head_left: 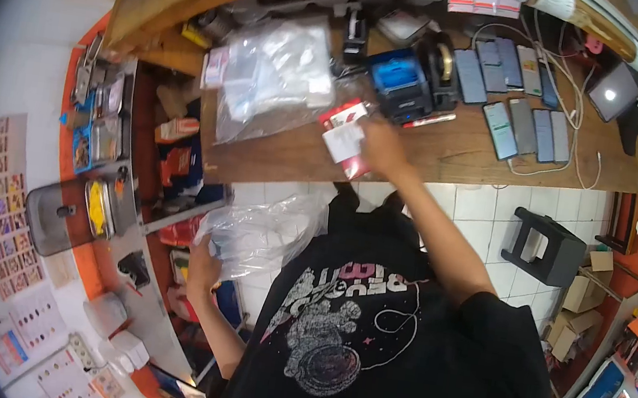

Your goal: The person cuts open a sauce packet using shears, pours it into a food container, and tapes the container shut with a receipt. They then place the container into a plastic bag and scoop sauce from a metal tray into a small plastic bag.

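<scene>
My left hand (205, 266) hangs below the desk's front edge at the left, its fingers closed on a crumpled clear plastic bag (270, 233). Over the desk, my right hand (381, 144) grips the right side of a flat red-and-white packet (342, 144), partly covering it. The packet lies at the desk's front edge, with a white label facing up. Just behind it, a larger pile of clear plastic bags (279, 73) spreads over the left part of the desk. A blue-and-black device (399, 81) and a tape dispenser (442, 70) stand beyond my right hand.
Several phones (500, 129) lie on the right of the wooden desk (453, 156), with a white cable (578, 112) looped around them. A laptop (613, 94) sits farther right. A black stool (545, 247) stands on the tiled floor, near cardboard boxes (582, 294). Shelving lines the left.
</scene>
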`<move>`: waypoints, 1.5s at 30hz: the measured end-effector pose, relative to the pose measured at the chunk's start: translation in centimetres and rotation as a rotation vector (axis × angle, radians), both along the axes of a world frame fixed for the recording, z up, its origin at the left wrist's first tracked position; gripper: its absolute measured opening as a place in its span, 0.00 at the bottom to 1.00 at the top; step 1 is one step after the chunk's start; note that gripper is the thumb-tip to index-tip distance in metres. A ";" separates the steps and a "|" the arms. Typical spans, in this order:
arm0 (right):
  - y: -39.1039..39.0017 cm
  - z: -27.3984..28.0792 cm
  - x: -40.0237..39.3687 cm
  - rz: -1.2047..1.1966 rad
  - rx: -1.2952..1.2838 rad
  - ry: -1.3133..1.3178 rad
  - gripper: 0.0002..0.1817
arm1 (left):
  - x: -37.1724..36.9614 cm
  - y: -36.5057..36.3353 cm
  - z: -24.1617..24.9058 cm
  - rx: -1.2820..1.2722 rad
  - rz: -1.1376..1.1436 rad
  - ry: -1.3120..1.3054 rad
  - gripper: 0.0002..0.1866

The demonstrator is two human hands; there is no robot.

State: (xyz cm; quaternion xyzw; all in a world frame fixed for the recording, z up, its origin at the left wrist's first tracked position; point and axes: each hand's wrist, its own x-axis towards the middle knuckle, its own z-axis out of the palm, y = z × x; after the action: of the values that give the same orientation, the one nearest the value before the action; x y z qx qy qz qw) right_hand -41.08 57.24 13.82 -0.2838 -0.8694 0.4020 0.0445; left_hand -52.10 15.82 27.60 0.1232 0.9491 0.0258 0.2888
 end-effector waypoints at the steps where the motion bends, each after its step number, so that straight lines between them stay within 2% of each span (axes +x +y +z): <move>1: 0.4 -0.2 0.7 -0.008 0.128 0.084 0.19 | -0.2 -0.5 0.6 0.062 -0.023 0.007 0.37; 2: 1.3 -2.6 1.1 0.117 0.163 0.134 0.24 | -0.4 -0.8 1.2 0.129 -0.043 0.016 0.37; 4: -0.1 -1.0 0.3 -0.110 -0.025 -0.109 0.44 | 0.0 0.0 3.6 0.096 -0.016 0.011 0.37; 5: -1.1 -0.5 -0.3 -0.118 -0.037 -0.113 0.44 | -0.5 0.1 4.1 0.118 -0.007 0.039 0.37; 7: -3.3 0.1 -1.8 -0.187 -0.010 -0.291 0.67 | -1.4 0.4 4.8 0.169 -0.041 0.093 0.35; 8: -4.2 -0.6 -2.1 -0.195 -0.024 -0.288 0.67 | -1.7 0.7 5.1 0.157 -0.052 0.096 0.35; 10: -5.7 -2.5 -3.4 -0.207 0.156 -0.391 0.74 | -2.3 1.5 5.3 0.237 -0.033 0.096 0.34; 12: -5.5 -3.4 -2.9 -0.227 0.151 -0.348 0.74 | -3.1 2.6 5.8 0.220 -0.059 0.089 0.33; 14: -4.6 -3.7 -1.8 -0.098 0.239 -0.245 0.75 | -3.7 3.6 6.0 0.296 -0.094 0.054 0.33; 16: -4.4 -3.8 -0.7 -0.111 0.274 -0.174 0.76 | -4.3 3.8 5.5 0.293 -0.132 0.077 0.33; 18: -3.7 -3.3 0.5 -0.150 0.192 -0.019 0.76 | -5.0 4.7 4.9 0.224 -0.172 0.137 0.33; 19: -3.3 -2.3 1.0 -0.129 0.087 -0.022 0.75 | -5.3 5.1 4.6 0.226 -0.180 0.118 0.34; 22: -3.1 -1.6 2.3 -0.192 0.028 0.052 0.73 | -6.1 5.9 4.3 0.218 -0.246 0.130 0.35; 26: -3.7 -1.1 -0.2 -0.192 0.052 0.002 0.72 | -7.6 7.1 4.1 0.203 -0.319 0.157 0.35; 28: -4.9 -0.9 -2.4 -0.104 0.213 -0.232 0.73 | -8.2 7.8 4.4 0.237 -0.352 0.144 0.33; 29: -5.2 -2.3 -3.2 -0.116 0.255 -0.255 0.73 | -8.3 8.5 4.8 0.222 -0.386 0.159 0.32; 32: -4.9 -4.3 -3.8 -0.097 0.321 -0.303 0.75 | -8.3 9.7 6.2 0.225 -0.383 0.168 0.33; 35: -3.6 -4.0 -1.8 -0.027 0.275 -0.202 0.74 | -9.1 9.7 5.8 0.257 -0.429 0.186 0.33; 38: -1.9 -0.7 0.8 -0.014 0.198 -0.143 0.73 | -9.8 10.9 4.5 0.355 -0.499 0.108 0.34; 41: -0.3 3.9 3.8 -0.130 0.174 0.104 0.74 | -10.2 13.1 2.1 0.452 -0.534 0.014 0.36; 45: 1.2 12.5 5.5 -0.192 0.300 0.151 0.72 | -10.3 17.6 -2.1 0.676 -0.606 -0.110 0.37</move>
State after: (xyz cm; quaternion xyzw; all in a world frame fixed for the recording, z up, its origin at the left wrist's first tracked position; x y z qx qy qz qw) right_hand -35.57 58.45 26.35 -0.3246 -0.8827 0.2822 0.1895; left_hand -62.41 33.37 25.49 0.4813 0.7917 0.2548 0.2767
